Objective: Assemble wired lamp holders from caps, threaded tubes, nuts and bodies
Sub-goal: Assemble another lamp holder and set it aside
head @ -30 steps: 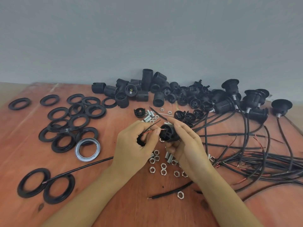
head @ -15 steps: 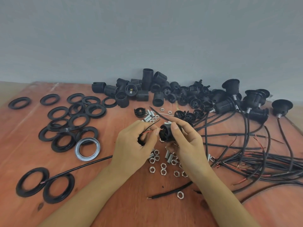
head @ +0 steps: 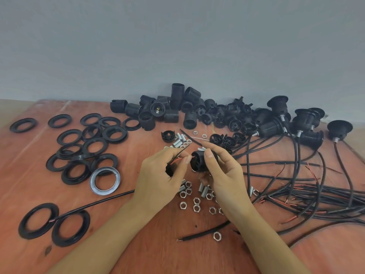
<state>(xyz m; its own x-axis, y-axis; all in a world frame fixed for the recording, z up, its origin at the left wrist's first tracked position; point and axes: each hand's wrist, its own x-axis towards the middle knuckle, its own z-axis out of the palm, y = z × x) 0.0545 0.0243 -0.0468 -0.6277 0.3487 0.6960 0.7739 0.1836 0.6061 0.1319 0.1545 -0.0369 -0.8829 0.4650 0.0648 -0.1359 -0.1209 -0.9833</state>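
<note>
Rings (head: pixel 94 144) left, nuts (head: pixel 196 202) centre, cables (head: pixel 308 186) right.

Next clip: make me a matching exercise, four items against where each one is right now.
1. black cap
2. red wire
3. silver-rimmed ring
4. hex nuts

A. flat on the table, left of the left hand
B. gripped in the right hand
C. scattered on the table below both hands
D. pinched by the left hand

Pairs: 1-B, 2-D, 3-A, 4-C
</note>
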